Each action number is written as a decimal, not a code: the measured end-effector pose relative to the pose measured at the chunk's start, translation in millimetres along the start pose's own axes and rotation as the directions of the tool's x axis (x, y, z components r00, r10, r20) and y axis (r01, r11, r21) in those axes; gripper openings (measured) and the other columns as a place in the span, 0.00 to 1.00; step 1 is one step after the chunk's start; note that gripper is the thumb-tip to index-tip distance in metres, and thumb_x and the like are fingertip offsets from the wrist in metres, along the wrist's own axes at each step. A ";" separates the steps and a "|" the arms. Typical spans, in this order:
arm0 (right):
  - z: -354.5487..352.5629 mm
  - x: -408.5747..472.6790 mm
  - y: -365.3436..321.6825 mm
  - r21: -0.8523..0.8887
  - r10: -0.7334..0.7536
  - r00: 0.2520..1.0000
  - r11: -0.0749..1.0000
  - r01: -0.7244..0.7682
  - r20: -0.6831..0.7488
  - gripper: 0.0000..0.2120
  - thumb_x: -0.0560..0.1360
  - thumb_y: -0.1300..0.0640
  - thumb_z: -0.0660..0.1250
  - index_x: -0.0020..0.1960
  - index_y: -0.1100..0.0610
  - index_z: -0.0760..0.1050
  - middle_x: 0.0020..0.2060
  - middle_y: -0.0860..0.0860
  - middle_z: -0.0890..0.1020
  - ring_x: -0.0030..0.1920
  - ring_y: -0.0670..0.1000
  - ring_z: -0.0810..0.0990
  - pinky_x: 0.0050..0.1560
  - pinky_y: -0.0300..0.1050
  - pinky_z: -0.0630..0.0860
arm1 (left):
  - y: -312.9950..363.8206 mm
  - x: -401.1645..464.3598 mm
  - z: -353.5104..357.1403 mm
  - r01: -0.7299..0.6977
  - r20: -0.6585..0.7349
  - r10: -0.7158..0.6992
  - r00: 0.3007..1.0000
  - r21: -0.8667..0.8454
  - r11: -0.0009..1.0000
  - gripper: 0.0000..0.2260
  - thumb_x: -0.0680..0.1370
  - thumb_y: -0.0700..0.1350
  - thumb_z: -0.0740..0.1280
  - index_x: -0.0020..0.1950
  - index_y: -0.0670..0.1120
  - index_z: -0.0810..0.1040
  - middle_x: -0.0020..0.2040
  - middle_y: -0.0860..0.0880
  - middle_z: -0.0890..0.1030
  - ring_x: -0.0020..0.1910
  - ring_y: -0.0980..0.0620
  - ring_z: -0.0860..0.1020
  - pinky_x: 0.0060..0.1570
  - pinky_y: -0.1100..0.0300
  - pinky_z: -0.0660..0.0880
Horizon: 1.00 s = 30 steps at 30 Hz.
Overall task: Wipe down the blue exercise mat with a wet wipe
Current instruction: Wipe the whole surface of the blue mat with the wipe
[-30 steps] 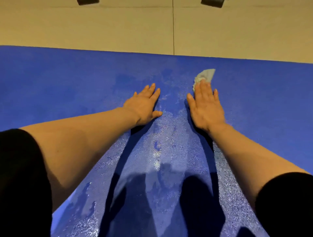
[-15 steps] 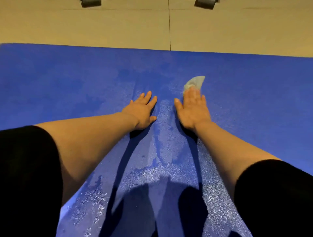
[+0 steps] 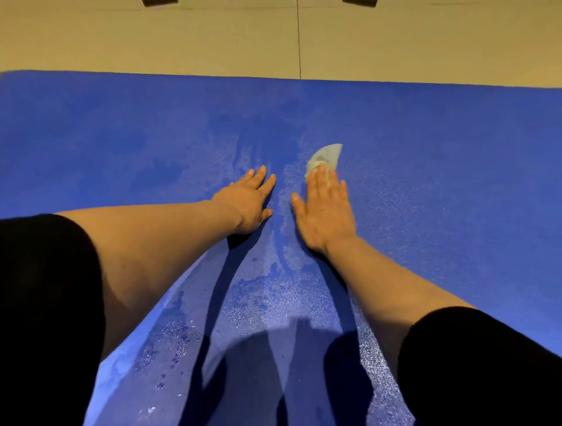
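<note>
Two hands point(image 3: 324, 213) — one mat point(image 3: 441, 170), one wipe point(image 3: 327, 153)

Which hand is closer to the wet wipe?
The right hand: its flat fingers press on the wet wipe. The left hand lies flat on the blue exercise mat beside it, not touching the wipe.

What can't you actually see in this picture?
- Most of the wipe: head view, under the right hand.
- Two dark objects on the floor: cut off by the top edge.
- Mat ends: cut off by the side edges.
- Mat beneath the left hand.
</note>
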State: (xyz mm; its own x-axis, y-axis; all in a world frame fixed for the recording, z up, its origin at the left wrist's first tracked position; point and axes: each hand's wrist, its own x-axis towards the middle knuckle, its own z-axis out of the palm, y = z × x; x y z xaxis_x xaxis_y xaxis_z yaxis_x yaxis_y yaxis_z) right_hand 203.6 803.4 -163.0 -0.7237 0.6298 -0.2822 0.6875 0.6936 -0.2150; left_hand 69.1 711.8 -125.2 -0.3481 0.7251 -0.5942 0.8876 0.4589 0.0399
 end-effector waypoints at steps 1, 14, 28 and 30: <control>3.4 -3.6 -4.6 -0.007 -0.071 0.997 0.997 0.071 0.019 0.32 0.83 0.43 0.43 0.79 0.60 0.40 0.78 0.56 0.40 0.78 0.56 0.39 0.77 0.53 0.38 | 2.8 -1.0 0.5 0.010 0.001 -0.010 1.000 -0.003 1.000 0.32 0.84 0.54 0.54 0.79 0.49 0.38 0.79 0.50 0.36 0.78 0.50 0.40 0.74 0.51 0.54; 10.4 -47.1 -8.4 0.170 -0.087 0.996 0.981 0.089 -0.019 0.32 0.83 0.44 0.47 0.79 0.63 0.45 0.78 0.58 0.45 0.78 0.53 0.41 0.76 0.45 0.38 | 11.5 -20.6 15.5 0.043 0.011 -0.043 0.999 0.004 0.999 0.30 0.84 0.53 0.52 0.79 0.49 0.37 0.79 0.51 0.36 0.78 0.50 0.41 0.74 0.49 0.58; 27.6 -92.1 -6.8 0.043 -0.099 0.994 0.994 0.098 0.041 0.36 0.81 0.39 0.44 0.79 0.62 0.41 0.78 0.58 0.41 0.78 0.55 0.38 0.77 0.51 0.38 | 26.2 -47.1 35.8 0.044 0.003 -0.044 0.999 -0.007 0.999 0.29 0.84 0.53 0.51 0.79 0.49 0.38 0.79 0.50 0.36 0.78 0.50 0.41 0.74 0.50 0.53; 18.5 -93.0 6.9 0.058 -0.185 0.981 0.982 0.181 0.061 0.34 0.82 0.40 0.45 0.79 0.60 0.42 0.78 0.55 0.42 0.78 0.52 0.39 0.76 0.46 0.37 | 28.4 -50.1 36.4 0.043 0.014 -0.043 0.999 0.000 0.999 0.30 0.84 0.54 0.51 0.79 0.49 0.38 0.79 0.50 0.36 0.78 0.50 0.41 0.74 0.49 0.55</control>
State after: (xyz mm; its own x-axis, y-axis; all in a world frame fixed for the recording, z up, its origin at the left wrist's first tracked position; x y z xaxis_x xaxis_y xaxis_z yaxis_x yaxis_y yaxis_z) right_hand 276.7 743.1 -155.5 -0.8332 0.4685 -0.2937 0.5473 0.7747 -0.3168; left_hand 122.8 669.8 -123.6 -0.3821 0.6974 -0.6063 0.8716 0.4899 0.0143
